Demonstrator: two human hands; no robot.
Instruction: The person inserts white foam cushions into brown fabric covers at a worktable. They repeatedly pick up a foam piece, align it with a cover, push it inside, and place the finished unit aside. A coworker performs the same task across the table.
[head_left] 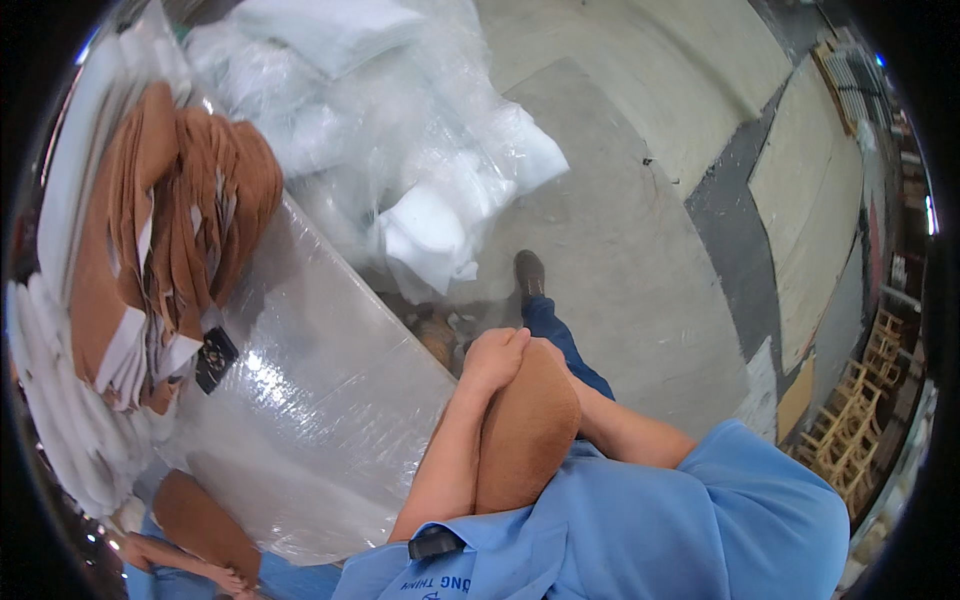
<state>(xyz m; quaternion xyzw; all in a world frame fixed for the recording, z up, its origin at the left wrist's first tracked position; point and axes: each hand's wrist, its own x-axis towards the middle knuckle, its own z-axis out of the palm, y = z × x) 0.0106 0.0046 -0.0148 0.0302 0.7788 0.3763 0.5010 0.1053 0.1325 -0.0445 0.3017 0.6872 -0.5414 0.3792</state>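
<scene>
Brown fabric-covered pad (530,425) — probably light, springy, best gripped by its rim. Left hand (495,360) clasps the far end; right hand (549,349) — fingers hidden, grip indeterminable.

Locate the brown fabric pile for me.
The brown fabric pile is on the head view's left, at the left end of the plastic-covered table, beside stacked white padding.
</scene>
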